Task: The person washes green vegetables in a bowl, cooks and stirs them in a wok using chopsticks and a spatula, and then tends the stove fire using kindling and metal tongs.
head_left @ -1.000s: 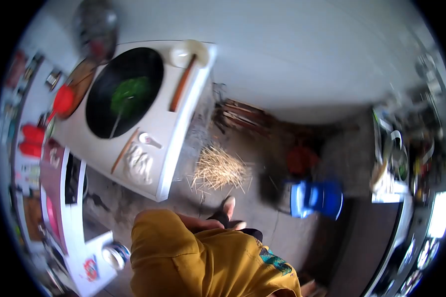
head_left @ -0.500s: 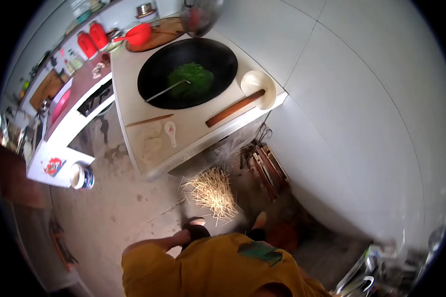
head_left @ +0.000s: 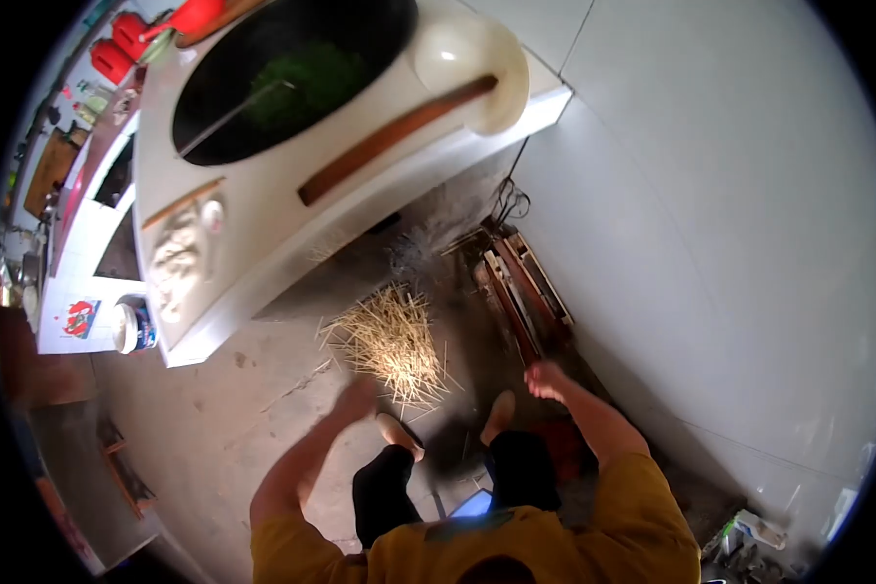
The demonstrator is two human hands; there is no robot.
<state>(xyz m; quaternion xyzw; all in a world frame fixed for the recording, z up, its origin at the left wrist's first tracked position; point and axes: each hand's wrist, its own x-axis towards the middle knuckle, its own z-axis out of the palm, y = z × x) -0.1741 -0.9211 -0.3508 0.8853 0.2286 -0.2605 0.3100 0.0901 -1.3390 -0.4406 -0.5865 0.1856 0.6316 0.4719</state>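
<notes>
My left hand, smeared by motion, hovers at the lower left edge of a pile of cut straw on the floor; its fingers cannot be made out. To the right, my right hand has curled fingers at the near end of a stack of split wood. Whether it grips a piece is hidden. Above the straw stands a white-topped stove. Set in it is a black wok with chopped greens and a thin metal-handled utensil.
A cream bowl with a brown wooden bar across it sits at the stove's right edge. A pair of chopsticks and a white spoon lie left. A tub stands beside the stove; a tiled wall bounds the right.
The view has tipped downward and drawn nearer to the stove and straw. Both forearms have come out in front, my left hand toward the straw, my right toward the wood.
</notes>
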